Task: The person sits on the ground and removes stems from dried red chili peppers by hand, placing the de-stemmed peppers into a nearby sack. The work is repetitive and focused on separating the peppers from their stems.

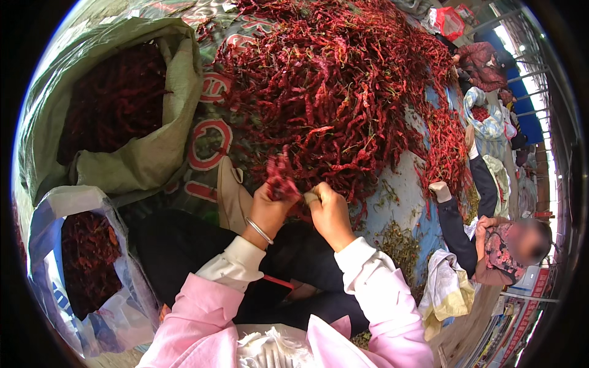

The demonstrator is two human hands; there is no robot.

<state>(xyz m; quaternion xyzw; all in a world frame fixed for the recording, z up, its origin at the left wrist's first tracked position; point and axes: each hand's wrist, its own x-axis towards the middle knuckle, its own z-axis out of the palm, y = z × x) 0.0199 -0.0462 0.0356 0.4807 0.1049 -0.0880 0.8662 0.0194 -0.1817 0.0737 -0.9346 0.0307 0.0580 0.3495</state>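
Observation:
My left hand (268, 214), with a silver bangle at the wrist, is closed around a small bunch of dried red chilies (281, 177). The bunch is blurred and points away from me. Close beside it, my right hand (330, 214) has its thumb and fingers drawn together near the bunch's lower end. A pale covering (312, 198) shows on one of its digits. Whether a stem is pinched there is too blurred to tell. Just beyond both hands spreads a large heap of red chilies (322, 101), some with pale green stems.
At left stand an open green woven sack (184, 92) and a white-and-blue bag (41, 248), both holding chilies. Stem scraps (398, 244) lie on the blue sheet at right. A person (499, 244) sits there beside a pale sack (448, 285). A phone (271, 292) rests by my lap.

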